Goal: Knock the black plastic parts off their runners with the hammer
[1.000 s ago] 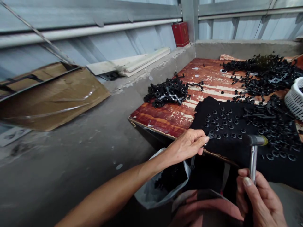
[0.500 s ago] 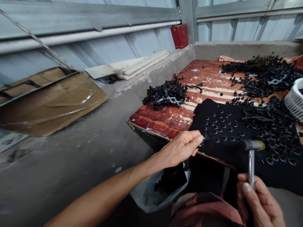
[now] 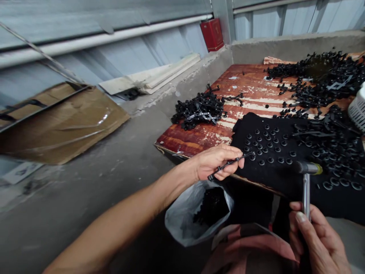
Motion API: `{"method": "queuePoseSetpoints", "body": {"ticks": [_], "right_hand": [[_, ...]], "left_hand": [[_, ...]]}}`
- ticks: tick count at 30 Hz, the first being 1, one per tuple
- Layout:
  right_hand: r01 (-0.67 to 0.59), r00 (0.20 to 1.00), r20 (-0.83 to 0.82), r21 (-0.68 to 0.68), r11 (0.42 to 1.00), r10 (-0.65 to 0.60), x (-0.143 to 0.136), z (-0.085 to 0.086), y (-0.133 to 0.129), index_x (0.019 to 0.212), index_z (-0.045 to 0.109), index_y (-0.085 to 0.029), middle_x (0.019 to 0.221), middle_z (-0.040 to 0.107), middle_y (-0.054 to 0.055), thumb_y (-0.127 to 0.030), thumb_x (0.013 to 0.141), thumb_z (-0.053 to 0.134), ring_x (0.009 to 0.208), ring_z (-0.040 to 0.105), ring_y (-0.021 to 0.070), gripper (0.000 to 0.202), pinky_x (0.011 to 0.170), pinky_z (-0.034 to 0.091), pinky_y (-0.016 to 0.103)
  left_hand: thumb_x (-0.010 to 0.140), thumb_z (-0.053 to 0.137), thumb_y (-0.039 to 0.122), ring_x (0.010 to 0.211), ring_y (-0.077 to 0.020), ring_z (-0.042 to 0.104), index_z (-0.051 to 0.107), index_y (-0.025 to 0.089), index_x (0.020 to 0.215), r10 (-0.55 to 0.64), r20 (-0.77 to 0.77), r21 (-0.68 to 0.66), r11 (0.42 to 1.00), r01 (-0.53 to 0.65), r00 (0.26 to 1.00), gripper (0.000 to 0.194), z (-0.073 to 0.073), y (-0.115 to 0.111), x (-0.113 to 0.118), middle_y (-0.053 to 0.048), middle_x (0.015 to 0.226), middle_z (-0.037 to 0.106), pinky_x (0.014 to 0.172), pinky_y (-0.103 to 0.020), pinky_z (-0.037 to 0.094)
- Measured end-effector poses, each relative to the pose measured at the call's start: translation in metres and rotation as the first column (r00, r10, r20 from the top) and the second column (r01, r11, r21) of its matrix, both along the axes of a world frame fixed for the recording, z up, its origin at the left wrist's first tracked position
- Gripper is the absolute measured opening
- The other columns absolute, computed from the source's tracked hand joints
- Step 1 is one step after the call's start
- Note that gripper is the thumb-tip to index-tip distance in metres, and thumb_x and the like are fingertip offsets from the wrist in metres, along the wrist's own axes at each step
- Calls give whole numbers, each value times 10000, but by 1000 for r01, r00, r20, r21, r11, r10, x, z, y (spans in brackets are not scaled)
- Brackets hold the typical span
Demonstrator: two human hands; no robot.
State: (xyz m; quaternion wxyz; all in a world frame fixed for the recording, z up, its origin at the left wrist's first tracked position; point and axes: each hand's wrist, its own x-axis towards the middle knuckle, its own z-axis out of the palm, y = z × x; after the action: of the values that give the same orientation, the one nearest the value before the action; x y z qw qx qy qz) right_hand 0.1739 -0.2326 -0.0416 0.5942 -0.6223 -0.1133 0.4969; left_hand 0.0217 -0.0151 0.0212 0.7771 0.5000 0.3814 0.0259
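My left hand [image 3: 221, 161] pinches a thin black linkage strip [image 3: 228, 164] with small studs along it, at the front edge of the table. Its tip reaches over the black cloth [image 3: 285, 182], close to the nearest of several small round black caps [image 3: 269, 145] laid out there. In my right hand [image 3: 318, 236] is a hammer [image 3: 306, 190], held upright by its handle. The hammer's head, with a yellow-green face on its right end, stands above the cloth, apart from the caps.
A pale plastic bag [image 3: 182, 219] with black parts hangs below the table edge. Piles of black parts [image 3: 199, 110] lie on the worn red tabletop [image 3: 188, 140]. At the right stands a white basket [image 3: 357, 110]; cardboard [image 3: 94, 125] leans at the left.
My left hand has drawn slightly up and left and turned, so the strip now shows lengthwise across its fingers. The hammer remains in my right hand, nearly unmoved. The view has shifted a little.
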Motion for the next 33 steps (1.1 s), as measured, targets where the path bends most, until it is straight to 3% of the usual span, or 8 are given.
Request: {"method": "queuePoseSetpoints", "body": {"ticks": [7, 12, 26, 33], "right_hand": [[-46, 999, -19, 26, 999, 47, 8, -9, -3, 1043, 642, -220, 569, 474, -54, -531, 784, 737, 444, 395, 67, 416, 401, 309, 160], [-28, 999, -41, 8, 1000, 29, 12, -9, -3, 1036, 657, -218, 604, 498, -41, -506, 753, 774, 475, 426, 83, 420, 412, 353, 172], [8, 1000, 7, -36, 999, -8, 3, 4, 3, 1007, 654, -226, 596, 468, -51, -542, 747, 765, 490, 381, 64, 424, 430, 312, 145], [11, 1000, 23, -32, 999, -11, 4, 4, 4, 993, 650, -218, 582, 466, -53, -544, 751, 762, 476, 377, 61, 422, 426, 300, 148]], "left_hand": [[895, 437, 176, 309, -32, 244, 588, 97, 692, 26, 0, -220, 975, -26, 1000, 265, -1, 8, -1, 46, 426, 369, 302, -109, 221], [899, 404, 163, 312, -35, 237, 588, 101, 679, 41, -36, -267, 963, -49, 999, 294, 0, 9, 1, 47, 433, 340, 302, -108, 225], [896, 401, 155, 301, -27, 234, 569, 113, 656, 102, -73, -190, 975, -114, 992, 297, 0, 4, 7, 42, 428, 350, 294, -104, 213], [912, 415, 178, 295, -29, 242, 551, 124, 653, 120, -72, -54, 991, -124, 990, 298, -1, -2, 8, 51, 401, 352, 289, -102, 226]]}}
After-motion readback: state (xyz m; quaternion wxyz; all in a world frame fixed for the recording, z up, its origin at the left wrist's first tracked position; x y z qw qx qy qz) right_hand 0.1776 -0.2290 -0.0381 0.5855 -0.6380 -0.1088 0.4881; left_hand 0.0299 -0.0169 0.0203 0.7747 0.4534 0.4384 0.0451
